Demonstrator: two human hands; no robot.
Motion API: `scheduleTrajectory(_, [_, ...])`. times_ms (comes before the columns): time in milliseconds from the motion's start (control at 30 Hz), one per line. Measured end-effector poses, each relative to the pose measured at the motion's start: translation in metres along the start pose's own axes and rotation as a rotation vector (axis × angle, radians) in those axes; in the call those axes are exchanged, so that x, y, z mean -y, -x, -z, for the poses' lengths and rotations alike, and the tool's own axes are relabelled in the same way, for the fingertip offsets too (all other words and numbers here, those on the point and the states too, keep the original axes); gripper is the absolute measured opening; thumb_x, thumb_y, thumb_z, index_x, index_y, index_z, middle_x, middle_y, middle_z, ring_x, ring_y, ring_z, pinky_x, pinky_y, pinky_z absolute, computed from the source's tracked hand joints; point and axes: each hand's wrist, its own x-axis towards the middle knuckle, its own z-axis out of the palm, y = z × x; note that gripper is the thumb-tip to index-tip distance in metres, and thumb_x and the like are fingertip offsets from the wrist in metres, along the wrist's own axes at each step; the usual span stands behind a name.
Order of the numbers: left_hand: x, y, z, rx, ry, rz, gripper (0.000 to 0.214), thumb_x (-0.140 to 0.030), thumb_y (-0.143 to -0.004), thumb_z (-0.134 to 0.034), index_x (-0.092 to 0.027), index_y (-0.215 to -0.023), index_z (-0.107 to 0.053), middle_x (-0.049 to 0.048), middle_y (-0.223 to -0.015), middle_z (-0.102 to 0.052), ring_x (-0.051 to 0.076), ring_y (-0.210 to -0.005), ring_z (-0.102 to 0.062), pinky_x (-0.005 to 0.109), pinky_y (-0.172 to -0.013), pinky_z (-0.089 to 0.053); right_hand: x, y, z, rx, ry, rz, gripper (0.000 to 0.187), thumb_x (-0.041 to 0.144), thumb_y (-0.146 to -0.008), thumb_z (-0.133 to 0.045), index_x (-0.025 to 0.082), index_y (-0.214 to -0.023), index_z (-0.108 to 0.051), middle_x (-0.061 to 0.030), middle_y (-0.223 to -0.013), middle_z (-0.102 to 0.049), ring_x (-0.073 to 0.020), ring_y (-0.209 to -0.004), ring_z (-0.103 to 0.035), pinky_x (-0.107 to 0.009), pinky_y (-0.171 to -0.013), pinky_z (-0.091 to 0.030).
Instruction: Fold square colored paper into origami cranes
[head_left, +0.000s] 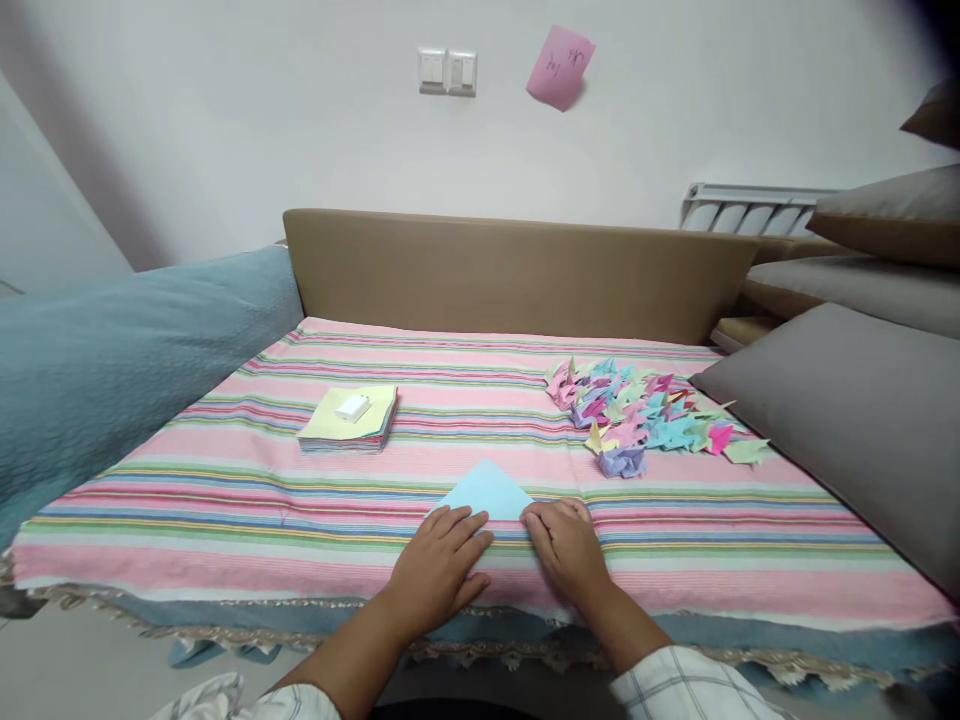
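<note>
Palm-down — hands [439, 562] [568, 542] on blue paper [484, 492]

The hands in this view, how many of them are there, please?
2: the left hand is at the left side of the blue paper triangle, and the right hand is at its right corner. No other hand shows.

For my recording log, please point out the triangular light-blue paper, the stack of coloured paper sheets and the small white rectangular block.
Triangular light-blue paper [486, 493]: head view, middle of its exposed face.
Stack of coloured paper sheets [343, 430]: head view, yellow top sheet.
Small white rectangular block [352, 407]: head view, upper face.
</note>
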Motion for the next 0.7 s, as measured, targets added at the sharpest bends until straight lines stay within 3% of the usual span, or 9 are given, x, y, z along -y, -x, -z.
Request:
scheduleTrajectory(167, [0.001, 0.0, 0.0, -0.002, 0.008, 0.001, 0.042, -0.041, -0.084, -0.054, -0.025, -0.122, -0.052, 0.0049, -0.131, -0.053, 0.026, -0.12, -0.045, 0.043, -0.1, -0.033, -0.014, -0.002, 0.005, -0.019, 0.035, -0.052, 0.038, 0.032, -0.095, -0.029, 0.02, -0.074, -0.058, -0.0017, -0.07, -0.063, -0.0171, -0.074, -0.054, -0.031, -0.08, -0.03])
scheduleTrajectory(333, [0.001, 0.0, 0.0, 0.012, 0.012, 0.005, 0.041, -0.041, -0.085, -0.053, -0.025, -0.123, -0.051, 0.0051, -0.132, -0.052, 0.026, -0.12, -0.045, 0.044, -0.101, -0.032, -0.024, -0.001, 0.003, -0.034, 0.01, -0.121, 0.036, 0.035, -0.094, -0.031, 0.02, -0.078, -0.06, -0.0027, -0.073, -0.063, -0.0184, -0.075, -0.054, -0.029, -0.075, -0.032])
scheduleTrajectory(700, [0.003, 0.002, -0.001, 0.083, -0.029, -0.032, 0.045, -0.037, -0.087, -0.051, -0.031, -0.131, -0.043, 0.0016, -0.14, -0.044, 0.026, -0.124, -0.039, 0.046, -0.103, -0.027, -0.023, 0.0, -0.001, -0.046, -0.039, -0.134, 0.035, 0.038, -0.094, -0.032, 0.02, -0.085, -0.061, -0.0048, -0.081, -0.065, -0.0203, -0.081, -0.055, -0.03, -0.075, -0.036])
